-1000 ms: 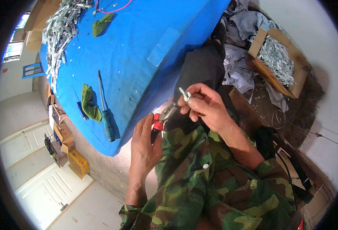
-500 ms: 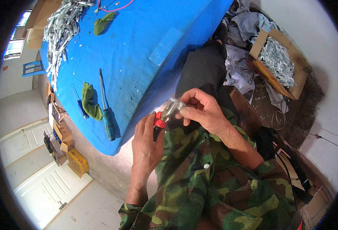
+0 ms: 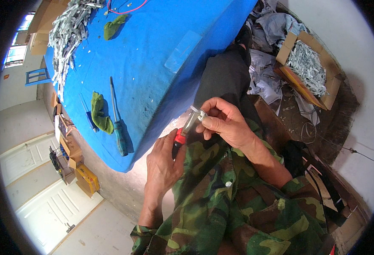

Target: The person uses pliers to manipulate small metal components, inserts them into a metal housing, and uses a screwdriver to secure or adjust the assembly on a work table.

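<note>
In my left hand [image 3: 163, 160] is a pair of pliers [image 3: 180, 135] with red and black handles, the fingers wrapped round them. The metal jaws point up and away, toward my right hand [image 3: 225, 121]. That hand pinches a small silvery-white piece [image 3: 202, 115] between thumb and fingers, right beside the jaw tips. Whether the jaws grip the piece I cannot tell. Both hands are over my lap, just off the edge of the blue-covered table [image 3: 153, 85].
On the table lie a screwdriver [image 3: 119, 136], a smaller blue-handled tool [image 3: 91, 120], two green cloths [image 3: 98, 111] [image 3: 113, 28] and a heap of silvery strips [image 3: 70, 36]. At right, a cardboard box [image 3: 332, 91] holds more strips. A yellow box [image 3: 86, 179] stands on the floor at left.
The spread handles of the pliers have come together in my left hand, which has shifted slightly. My right hand stays nearly in place with the small piece.
</note>
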Demonstrator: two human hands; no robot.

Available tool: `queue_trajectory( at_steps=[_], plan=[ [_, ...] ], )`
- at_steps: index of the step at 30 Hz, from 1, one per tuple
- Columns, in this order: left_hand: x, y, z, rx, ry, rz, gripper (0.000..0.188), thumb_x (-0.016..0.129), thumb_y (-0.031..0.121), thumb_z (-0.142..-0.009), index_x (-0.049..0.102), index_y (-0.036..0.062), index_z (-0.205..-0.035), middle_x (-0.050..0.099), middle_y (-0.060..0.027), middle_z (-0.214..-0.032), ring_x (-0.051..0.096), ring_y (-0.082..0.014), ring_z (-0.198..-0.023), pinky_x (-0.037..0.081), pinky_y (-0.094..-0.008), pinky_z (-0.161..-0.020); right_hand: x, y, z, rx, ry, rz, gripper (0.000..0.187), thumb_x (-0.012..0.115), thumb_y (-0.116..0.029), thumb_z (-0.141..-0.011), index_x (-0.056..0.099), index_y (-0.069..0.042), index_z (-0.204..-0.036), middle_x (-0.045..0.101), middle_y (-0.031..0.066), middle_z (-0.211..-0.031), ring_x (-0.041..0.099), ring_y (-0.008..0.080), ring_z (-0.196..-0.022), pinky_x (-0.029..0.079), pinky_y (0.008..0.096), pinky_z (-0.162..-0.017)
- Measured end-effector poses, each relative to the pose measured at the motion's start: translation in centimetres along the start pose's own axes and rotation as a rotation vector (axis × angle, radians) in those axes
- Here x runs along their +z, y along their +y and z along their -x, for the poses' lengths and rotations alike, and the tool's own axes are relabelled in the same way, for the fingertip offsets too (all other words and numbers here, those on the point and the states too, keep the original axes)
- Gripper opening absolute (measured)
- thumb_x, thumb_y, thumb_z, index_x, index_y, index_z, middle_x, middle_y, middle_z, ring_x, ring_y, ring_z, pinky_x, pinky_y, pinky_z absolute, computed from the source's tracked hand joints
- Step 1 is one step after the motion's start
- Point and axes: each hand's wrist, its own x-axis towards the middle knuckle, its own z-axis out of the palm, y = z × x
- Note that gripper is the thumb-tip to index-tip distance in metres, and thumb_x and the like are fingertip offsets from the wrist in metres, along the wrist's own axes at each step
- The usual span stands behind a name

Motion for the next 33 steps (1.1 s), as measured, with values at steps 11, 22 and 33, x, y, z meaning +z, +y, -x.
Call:
queue_trajectory(
  at_steps=[11,22,33],
  plan=[
    [0.1,-0.3,0.1,0.046,0.054,-0.068,0.042,0.071,0.008,-0.093,0.062,-0.0019,-0.133,0.069,-0.0225,-0.112,0.069,-0.0392,-0.097,0.055,-0.0455,-0.083,-0.2,-0.1,-0.1,0.059,-0.009,0.009,0.024,0.064,-0.01,-0.105,0.059,0.001,-0.125,0.07,0.0106,-0.104,0.074,0.0171,-0.091,0.062,0.0274,-0.068],
    [0.3,-0.4,0.3,0.043,0.055,-0.087,0.041,0.07,0.007,-0.093,0.062,-0.0019,-0.132,0.07,-0.022,-0.113,0.069,-0.0394,-0.1,0.055,-0.0462,-0.084,-0.1,0.2,-0.1,0.052,0.059,0.089,0.02,0.066,-0.015,-0.105,0.063,-0.002,-0.119,0.071,0.008,-0.108,0.073,0.0146,-0.091,0.06,0.0248,-0.065],
    [0.6,-0.5,0.7,0.083,0.091,-0.162,0.049,0.074,0.008,-0.087,0.06,-0.004,-0.133,0.07,-0.0212,-0.117,0.068,-0.0376,-0.105,0.058,-0.0459,-0.084,-0.2,1.0,-0.4,-0.014,0.055,-0.004,0.011,0.065,-0.007,-0.103,0.064,-0.001,-0.113,0.069,0.0082,-0.108,0.073,0.0154,-0.093,0.065,0.0283,-0.076]
  ],
)
